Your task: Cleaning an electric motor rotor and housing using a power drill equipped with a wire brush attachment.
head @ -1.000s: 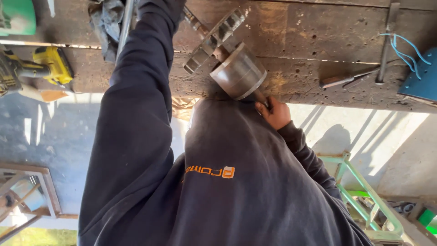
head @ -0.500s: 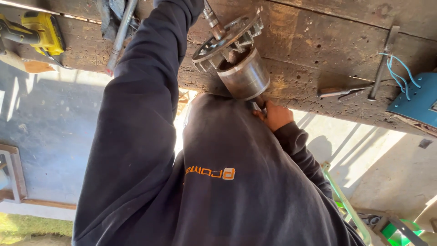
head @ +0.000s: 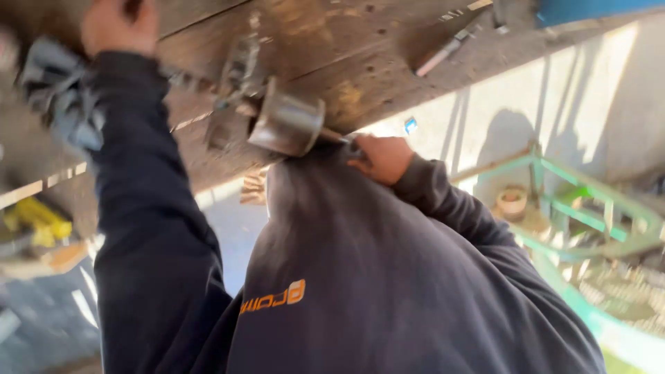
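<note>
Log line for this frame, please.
left hand: raised on wooden bench by grey cloth, grip unclear | right hand: grip closed on thin tool at metal cylinder | view: motion-blurred

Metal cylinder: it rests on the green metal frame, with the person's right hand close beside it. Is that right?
Not quite. The head view shows the metal cylinder on the worn wooden bench, not the green metal frame. The right hand is indeed close beside it.

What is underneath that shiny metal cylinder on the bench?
The metal cylinder lies on a worn wooden workbench. The right hand grips a thin tool at its end. The contact beneath is hidden by the cylinder and dark sweatshirt.
</note>
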